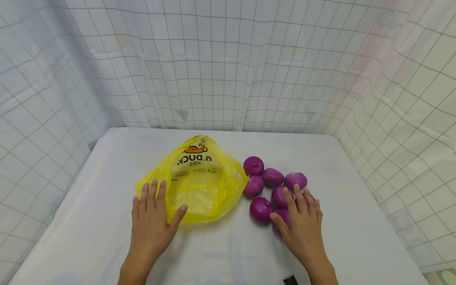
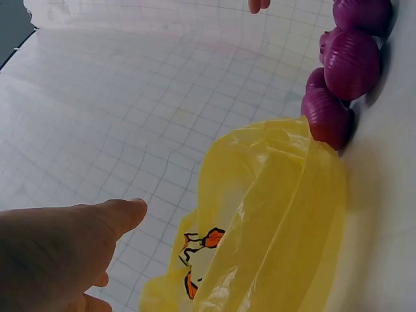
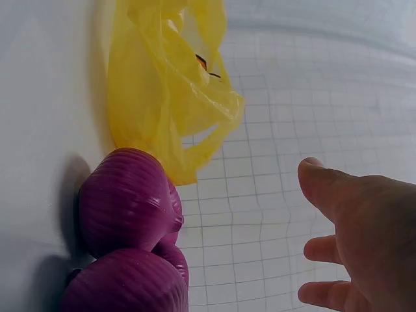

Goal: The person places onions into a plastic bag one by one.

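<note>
A yellow plastic bag [image 1: 196, 198] with a printed duck and "G.DUCK KIDS" lies on the table, its mouth spread toward me. Over its near left edge hovers my left hand [image 1: 151, 221], palm down with the fingers straight and spread, holding nothing. To the right of the bag several purple onions [image 1: 261, 210] sit in a cluster; one onion [image 1: 253, 186] borders the bag's right handle. My right hand [image 1: 302, 227] is held above the nearest onions, fingers extended and hiding parts of them. In the right wrist view, a gap separates the fingers from the onions [image 3: 127, 201].
A white cloth covers the table [image 1: 221, 261]. Grid-patterned curtains [image 1: 213, 71] enclose it at the back and both sides. A small black cylindrical object [image 1: 290, 280] shows at the front edge, beside my right wrist.
</note>
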`<move>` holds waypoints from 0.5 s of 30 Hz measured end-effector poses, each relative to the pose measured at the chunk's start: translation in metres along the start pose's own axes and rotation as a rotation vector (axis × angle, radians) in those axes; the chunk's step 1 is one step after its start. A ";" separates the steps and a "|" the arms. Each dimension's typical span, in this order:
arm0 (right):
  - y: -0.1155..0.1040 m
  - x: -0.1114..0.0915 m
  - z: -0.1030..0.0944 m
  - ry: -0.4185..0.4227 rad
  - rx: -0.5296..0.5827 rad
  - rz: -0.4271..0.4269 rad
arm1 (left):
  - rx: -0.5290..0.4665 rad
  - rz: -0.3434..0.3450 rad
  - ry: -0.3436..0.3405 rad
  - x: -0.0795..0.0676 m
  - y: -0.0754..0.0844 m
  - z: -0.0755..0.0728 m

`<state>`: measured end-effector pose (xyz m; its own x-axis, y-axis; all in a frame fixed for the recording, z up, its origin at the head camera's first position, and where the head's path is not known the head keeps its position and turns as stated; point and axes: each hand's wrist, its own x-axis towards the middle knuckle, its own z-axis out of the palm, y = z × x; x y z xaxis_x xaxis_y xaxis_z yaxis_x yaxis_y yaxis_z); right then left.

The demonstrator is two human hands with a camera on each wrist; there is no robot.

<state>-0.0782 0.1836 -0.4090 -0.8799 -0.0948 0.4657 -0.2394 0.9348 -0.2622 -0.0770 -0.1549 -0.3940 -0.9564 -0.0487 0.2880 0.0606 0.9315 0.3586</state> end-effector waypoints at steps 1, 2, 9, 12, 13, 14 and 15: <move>0.001 0.000 0.000 0.002 0.001 0.000 | -0.004 -0.005 0.004 0.000 -0.001 0.000; 0.001 -0.001 0.000 0.004 0.002 -0.001 | -0.007 -0.009 0.006 0.000 -0.001 0.000; 0.006 -0.002 -0.001 0.009 0.018 0.023 | -0.057 -0.042 0.018 0.002 -0.004 0.001; 0.007 -0.003 -0.002 0.021 0.028 0.030 | -0.065 -0.056 0.041 0.003 -0.006 0.003; 0.008 -0.003 -0.002 0.026 0.031 0.031 | -0.067 -0.059 0.048 0.003 -0.006 0.003; 0.008 -0.003 -0.002 0.030 0.033 0.031 | -0.069 -0.061 0.055 0.003 -0.007 0.004; 0.009 -0.003 -0.003 0.033 0.034 0.033 | -0.072 -0.063 0.061 0.003 -0.007 0.004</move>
<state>-0.0763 0.1932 -0.4106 -0.8735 -0.0526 0.4840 -0.2253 0.9249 -0.3061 -0.0819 -0.1600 -0.3995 -0.9400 -0.1299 0.3156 0.0238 0.8976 0.4402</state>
